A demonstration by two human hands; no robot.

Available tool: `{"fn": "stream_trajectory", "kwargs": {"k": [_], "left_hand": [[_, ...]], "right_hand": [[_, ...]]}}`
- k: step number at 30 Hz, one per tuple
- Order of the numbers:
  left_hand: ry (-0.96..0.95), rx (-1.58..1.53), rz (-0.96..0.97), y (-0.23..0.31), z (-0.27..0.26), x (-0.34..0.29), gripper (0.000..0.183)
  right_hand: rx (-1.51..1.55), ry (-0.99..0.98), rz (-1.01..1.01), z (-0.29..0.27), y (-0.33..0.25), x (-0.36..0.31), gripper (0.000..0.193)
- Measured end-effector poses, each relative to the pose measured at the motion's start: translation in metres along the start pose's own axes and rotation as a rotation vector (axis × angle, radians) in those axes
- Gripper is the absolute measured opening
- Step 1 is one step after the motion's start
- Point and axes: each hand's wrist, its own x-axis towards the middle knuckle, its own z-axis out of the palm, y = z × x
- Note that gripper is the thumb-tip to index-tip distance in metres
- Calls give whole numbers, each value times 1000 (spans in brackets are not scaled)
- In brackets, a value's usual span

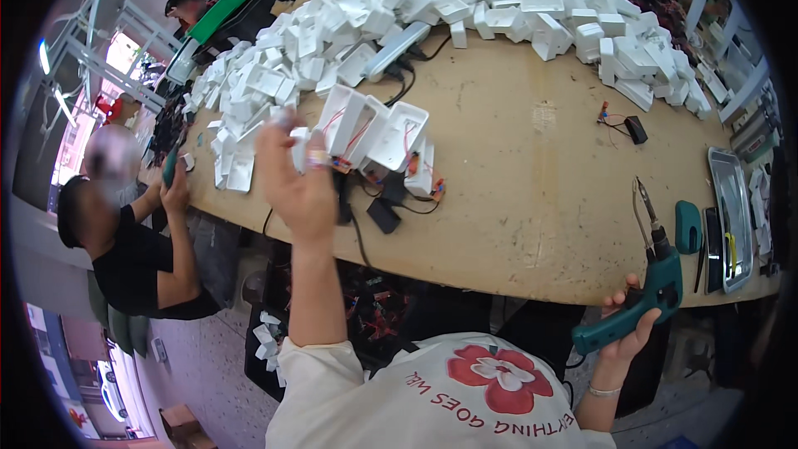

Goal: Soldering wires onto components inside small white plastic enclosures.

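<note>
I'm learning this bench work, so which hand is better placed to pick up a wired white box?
Probably the left hand: it is near the wired white boxes, while the right hand, farther from them, is occupied holding the green soldering gun.

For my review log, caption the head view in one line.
Right hand grips a green soldering gun; left hand is near wired white boxes.
</note>
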Motion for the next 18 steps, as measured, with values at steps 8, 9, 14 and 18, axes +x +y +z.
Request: {"fn": "stream_trajectory", "kwargs": {"k": [8,9,14,18], "left_hand": [[-463,-13,-569,-10,240,28,49],[-423,76,-598,-35,256,42,48],[-186,472,-659,-93,308,46,41],[-359,411,-683,-109,306,53,33]], "right_hand": [[183,9,17,-6,12,24,60],[221,3,30,-5,13,23,58],[267,-32,38,-17,15,17,55],[182,-6,18,-18,14,9,52]]}}
